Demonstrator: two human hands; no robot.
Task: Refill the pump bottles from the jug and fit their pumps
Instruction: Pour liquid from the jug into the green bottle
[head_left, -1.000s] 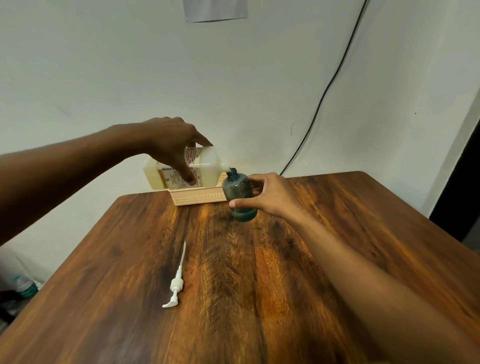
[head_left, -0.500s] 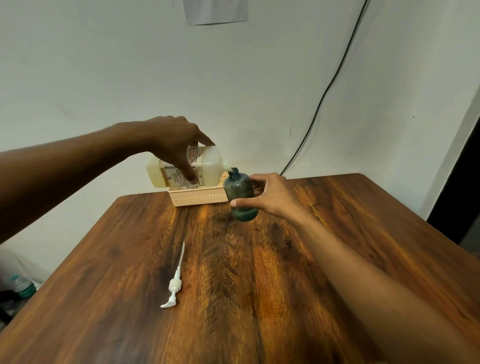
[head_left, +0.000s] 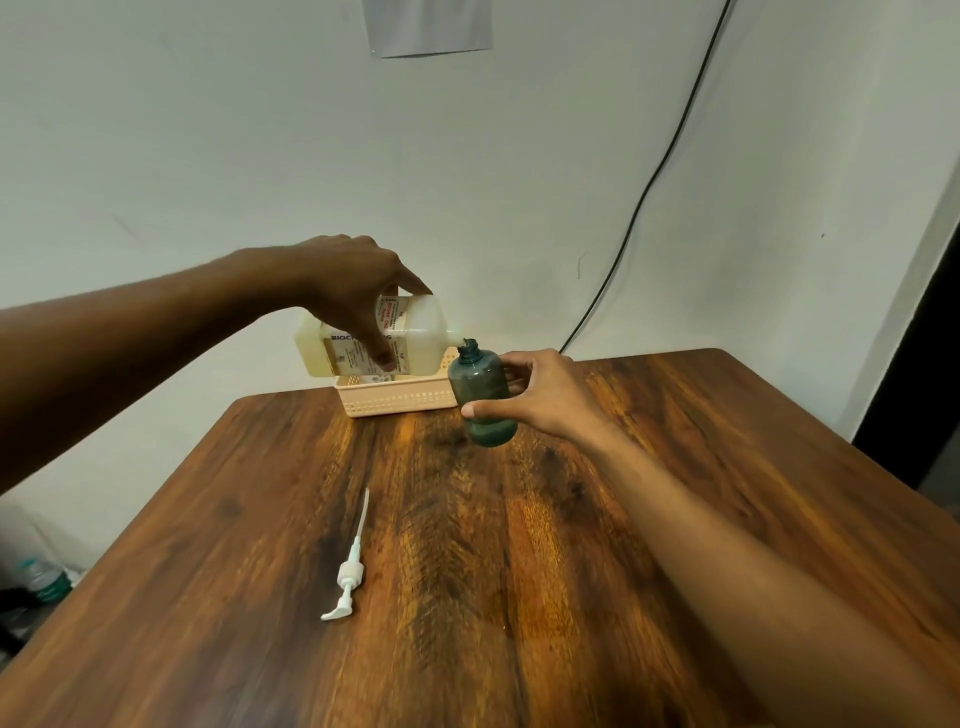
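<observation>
My left hand (head_left: 358, 291) grips a translucent white jug (head_left: 421, 338) of yellowish liquid from above, tipped on its side with the spout pointing right. The spout sits at the open mouth of a dark green bottle (head_left: 480, 389), which my right hand (head_left: 540, 395) holds by its side, slightly tilted, just above the wooden table (head_left: 519, 571). A white pump (head_left: 349, 571) with its long dip tube lies flat on the table, nearer to me and left of centre.
A pale peach plastic basket (head_left: 395, 397) stands at the table's far edge, behind the jug. A black cable (head_left: 639, 202) runs down the white wall. A water bottle (head_left: 44, 579) stands on the floor at lower left.
The jug and bottle stay almost where they were; the jug's base has risen a little, so it is tipped slightly further toward the bottle's mouth.
</observation>
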